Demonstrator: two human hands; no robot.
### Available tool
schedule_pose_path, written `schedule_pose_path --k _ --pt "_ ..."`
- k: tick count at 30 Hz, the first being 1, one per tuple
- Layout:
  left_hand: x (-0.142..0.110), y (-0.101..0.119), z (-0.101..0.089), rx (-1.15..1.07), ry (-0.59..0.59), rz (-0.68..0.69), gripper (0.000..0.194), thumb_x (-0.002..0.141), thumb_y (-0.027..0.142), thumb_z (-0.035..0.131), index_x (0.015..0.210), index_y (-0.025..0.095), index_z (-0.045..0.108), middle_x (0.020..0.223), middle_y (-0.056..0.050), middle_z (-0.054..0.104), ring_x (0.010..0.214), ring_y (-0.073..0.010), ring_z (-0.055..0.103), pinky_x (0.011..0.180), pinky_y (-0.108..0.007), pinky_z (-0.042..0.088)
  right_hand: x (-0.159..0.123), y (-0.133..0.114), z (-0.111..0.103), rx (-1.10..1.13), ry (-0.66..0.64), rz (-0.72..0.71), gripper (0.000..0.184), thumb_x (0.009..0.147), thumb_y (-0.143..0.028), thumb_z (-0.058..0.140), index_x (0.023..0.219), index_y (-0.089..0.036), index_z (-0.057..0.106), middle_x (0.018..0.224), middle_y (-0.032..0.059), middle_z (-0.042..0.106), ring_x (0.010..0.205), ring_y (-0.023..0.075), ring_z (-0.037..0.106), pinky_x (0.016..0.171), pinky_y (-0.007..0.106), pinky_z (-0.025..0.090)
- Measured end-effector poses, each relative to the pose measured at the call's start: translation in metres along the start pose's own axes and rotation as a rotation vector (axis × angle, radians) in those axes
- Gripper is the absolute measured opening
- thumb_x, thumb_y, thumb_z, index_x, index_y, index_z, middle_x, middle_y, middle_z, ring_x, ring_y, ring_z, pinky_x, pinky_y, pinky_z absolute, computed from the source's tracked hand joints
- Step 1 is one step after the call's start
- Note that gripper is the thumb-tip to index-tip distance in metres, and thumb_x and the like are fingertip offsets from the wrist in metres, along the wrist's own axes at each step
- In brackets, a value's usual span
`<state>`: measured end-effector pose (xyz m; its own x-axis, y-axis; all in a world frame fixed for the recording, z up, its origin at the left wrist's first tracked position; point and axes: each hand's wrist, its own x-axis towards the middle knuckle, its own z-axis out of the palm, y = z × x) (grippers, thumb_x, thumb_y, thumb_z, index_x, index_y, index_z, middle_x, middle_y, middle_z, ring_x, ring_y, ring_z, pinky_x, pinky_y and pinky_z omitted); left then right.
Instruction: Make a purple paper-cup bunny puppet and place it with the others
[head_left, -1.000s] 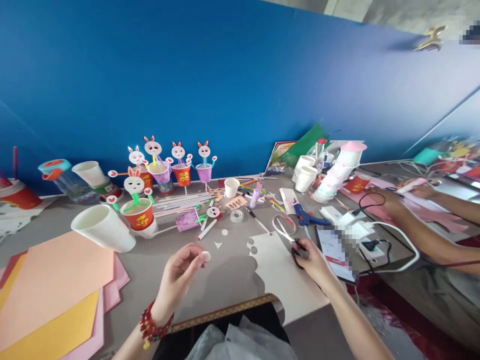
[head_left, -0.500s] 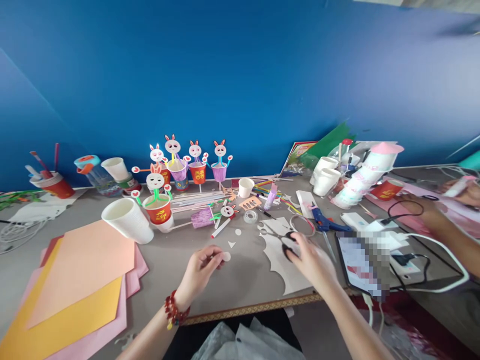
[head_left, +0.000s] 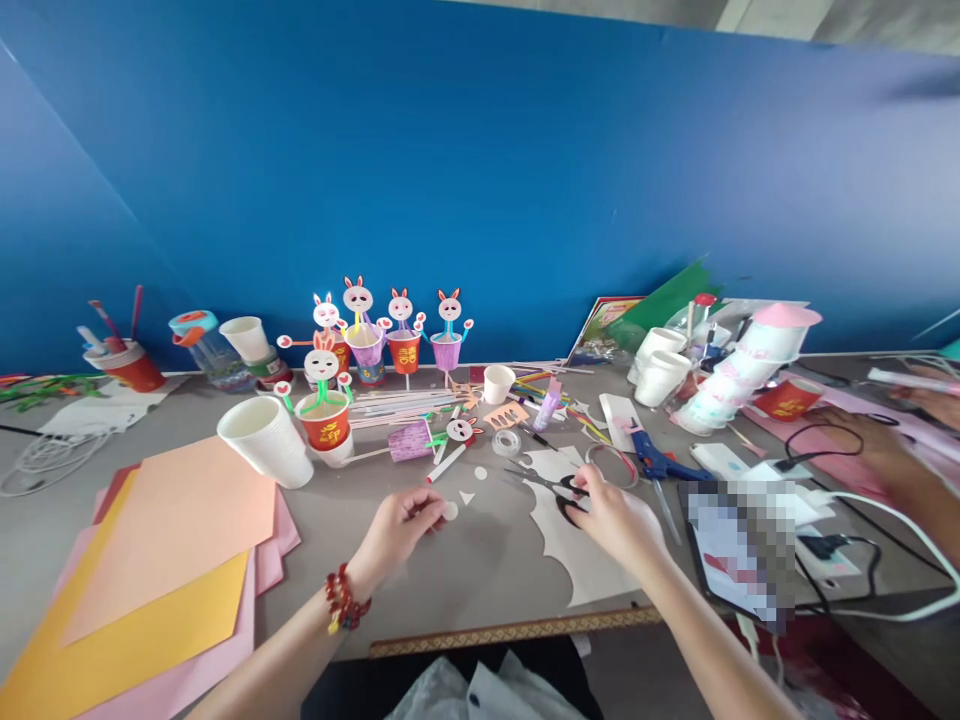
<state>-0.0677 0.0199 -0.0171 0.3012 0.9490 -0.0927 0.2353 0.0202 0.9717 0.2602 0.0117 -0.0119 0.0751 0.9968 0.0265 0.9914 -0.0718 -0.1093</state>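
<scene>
Colored paper sheets are covering the table's left side; a scalloped white sheet is lying under the right hand. To its right a tablet is showing a screen blurred past reading, with a blue glue gun lying just beyond. The right hand is gripping black-handled scissors. A red cup is displaying gold characters, one reading 印. The left hand is pinching a white disc near a triangular scrap.
</scene>
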Motion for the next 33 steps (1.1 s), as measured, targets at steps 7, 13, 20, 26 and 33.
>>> schedule_pose_path --k 7,13,20,26,33 --pt "0.031 -0.009 0.013 0.182 0.004 0.070 0.032 0.088 0.045 0.051 0.083 0.016 0.064 0.072 -0.004 0.069 0.062 -0.0148 0.062 0.061 -0.024 0.050 0.010 -0.008 -0.013 -0.095 -0.081 -0.115 0.014 0.082 -0.030 0.065 0.093 -0.024 0.058 0.081 0.0008 0.075 0.074 0.0222 0.073 0.050 0.024 0.028" --pt "0.027 -0.011 0.017 0.462 0.112 0.151 0.026 0.091 0.036 0.050 0.077 0.019 0.064 0.074 -0.003 0.067 0.067 -0.0167 0.060 0.066 -0.026 0.042 0.015 -0.011 -0.014 -0.130 -0.111 -0.173 0.011 0.079 -0.032 0.068 0.078 -0.023 0.061 0.080 0.0021 0.074 0.073 0.0214 0.070 0.051 0.025 0.025" --pt "0.024 -0.010 0.014 0.789 0.131 0.233 0.025 0.094 0.028 0.048 0.078 0.020 0.065 0.083 -0.006 0.068 0.083 -0.0218 0.061 0.077 -0.032 0.040 0.019 0.003 -0.022 0.086 -0.213 -0.258 0.015 0.072 -0.031 0.074 0.074 -0.023 0.061 0.077 -0.0010 0.071 0.071 0.0193 0.066 0.054 0.024 0.032" --pt "0.026 -0.013 0.013 0.905 0.151 0.255 0.017 0.092 0.026 0.050 0.088 0.018 0.064 0.094 -0.010 0.066 0.090 -0.0267 0.061 0.083 -0.038 0.041 0.024 -0.044 -0.025 0.274 -0.075 -0.449 0.010 0.089 -0.031 0.061 0.095 -0.026 0.067 0.096 0.0013 0.072 0.077 0.0175 0.067 0.066 0.026 0.045" --pt "0.020 -0.014 0.004 0.898 0.129 0.268 0.018 0.095 0.020 0.046 0.093 0.018 0.063 0.092 -0.007 0.066 0.086 -0.0209 0.063 0.078 -0.030 0.045 0.048 -0.099 0.018 0.236 -0.014 -0.520 0.017 0.089 -0.012 0.058 0.100 -0.019 0.068 0.108 0.0106 0.067 0.102 0.0265 0.064 0.083 0.034 0.047"
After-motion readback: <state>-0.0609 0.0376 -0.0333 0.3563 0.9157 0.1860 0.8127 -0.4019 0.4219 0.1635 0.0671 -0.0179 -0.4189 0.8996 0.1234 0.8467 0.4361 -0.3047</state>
